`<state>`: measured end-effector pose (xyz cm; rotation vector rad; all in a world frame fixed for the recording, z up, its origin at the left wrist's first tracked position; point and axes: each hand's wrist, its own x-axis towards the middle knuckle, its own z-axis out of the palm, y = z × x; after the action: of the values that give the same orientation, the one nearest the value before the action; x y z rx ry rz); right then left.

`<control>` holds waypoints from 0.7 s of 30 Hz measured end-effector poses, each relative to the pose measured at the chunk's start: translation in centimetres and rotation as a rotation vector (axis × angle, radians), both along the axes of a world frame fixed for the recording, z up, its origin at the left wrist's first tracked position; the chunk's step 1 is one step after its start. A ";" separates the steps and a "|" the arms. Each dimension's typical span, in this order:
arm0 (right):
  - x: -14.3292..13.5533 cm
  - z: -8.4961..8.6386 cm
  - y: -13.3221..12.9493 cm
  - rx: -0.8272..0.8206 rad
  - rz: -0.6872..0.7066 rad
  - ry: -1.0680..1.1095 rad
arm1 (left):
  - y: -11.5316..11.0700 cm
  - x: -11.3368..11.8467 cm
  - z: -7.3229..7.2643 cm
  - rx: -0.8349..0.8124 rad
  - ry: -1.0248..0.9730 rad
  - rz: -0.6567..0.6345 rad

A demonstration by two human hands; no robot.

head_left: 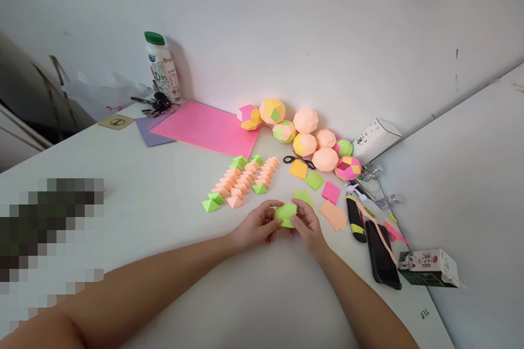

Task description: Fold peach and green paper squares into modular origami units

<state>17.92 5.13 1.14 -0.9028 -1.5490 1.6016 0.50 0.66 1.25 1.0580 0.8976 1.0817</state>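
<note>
Between my two hands is a small green paper square (286, 214) with a crease or fold running across its lower part. My left hand (262, 223) pinches its left edge between thumb and fingers. On the opposite edge, my right hand (306, 224) grips it the same way. Just behind my right hand lies another green paper (302, 197) on the table. Rows of folded paper pyramid pieces (244, 177), peach and green, stand beyond my left hand. Stacks of peach paper (333, 215), pink paper (331, 192), green paper (314, 179) and orange paper (298, 169) lie beyond my right hand.
Several paper balls (305, 144) sit against the wall, near black scissors (299, 162). A pink sheet (208, 128), keys (158, 103) and a bottle (162, 68) are at the back left. A box cutter (356, 219), a phone (382, 253) and a milk carton (429, 268) line the right side.
</note>
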 end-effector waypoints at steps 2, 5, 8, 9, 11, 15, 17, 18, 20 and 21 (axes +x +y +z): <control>0.0 0.1 0.0 -0.026 -0.009 0.002 | -0.2 0.0 -0.2 0.027 0.037 -0.017; 0.0 0.1 0.2 -0.071 -0.010 -0.001 | -0.3 -0.1 -0.5 0.049 0.098 -0.037; 0.2 -0.2 0.4 -0.120 -0.031 0.002 | -0.3 -0.1 -0.7 0.060 0.148 -0.054; 0.2 -0.3 0.5 -0.131 -0.038 0.007 | -0.3 -0.1 -0.8 0.067 0.154 -0.059; 0.2 -0.4 0.5 -0.141 -0.053 0.019 | -0.2 0.0 -0.7 0.085 0.142 -0.059; -0.1 -0.2 0.2 -0.133 -0.094 0.039 | -0.3 -0.1 -0.2 0.086 0.099 -0.043; -0.2 -0.1 0.2 -0.115 -0.097 0.027 | -0.4 -0.3 0.2 0.077 0.085 -0.052; -0.2 0.0 0.1 -0.104 -0.095 0.015 | -0.5 -0.3 0.5 0.078 0.076 -0.058; -0.3 0.0 0.1 -0.088 -0.094 -0.019 | -0.6 -0.3 0.8 0.081 0.070 -0.059; -0.3 0.0 0.2 -0.083 -0.094 -0.035 | -0.6 -0.3 0.9 0.079 0.079 -0.046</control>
<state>17.61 5.29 1.13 -1.0387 -1.4510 1.6008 0.18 0.07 2.16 1.1880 0.8952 1.0505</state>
